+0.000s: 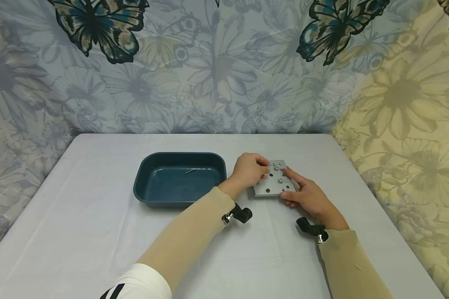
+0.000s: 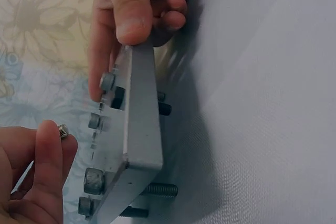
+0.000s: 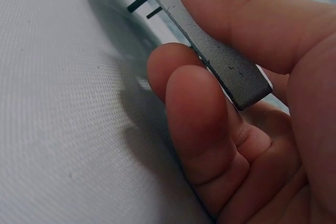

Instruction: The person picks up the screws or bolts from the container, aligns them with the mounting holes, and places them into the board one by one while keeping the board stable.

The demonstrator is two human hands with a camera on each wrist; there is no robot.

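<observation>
Grey plate (image 1: pixel 274 185), gripped by the right hand (image 1: pixel 309 199) toward the surface's (image 1: pixel 269 249) right edge, faces the left hand (image 1: pixel 248 169) pinching a small fastener (image 2: pixel 63 131). Hardware fitting seems underway, next calling for precise alignment.

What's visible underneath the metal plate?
Screw ends protrude below the metal plate, above white cloth. The right hand covers part of the plate's underside; the rest is mostly turned from view.

A white-clothed table (image 1: pixel 60 232) is standing before a flower-printed backdrop (image 1: pixel 194 116). Grey-blue blooms (image 1: pixel 138 89) are covering its far and left sides, while yellowish blooms (image 1: pixel 402 95) are spreading down the right. Dark-edged teal-and-cream butterflies (image 1: pixel 97 31) are showing high on the far side. Soft light is falling across the faintly creased cloth.
</observation>
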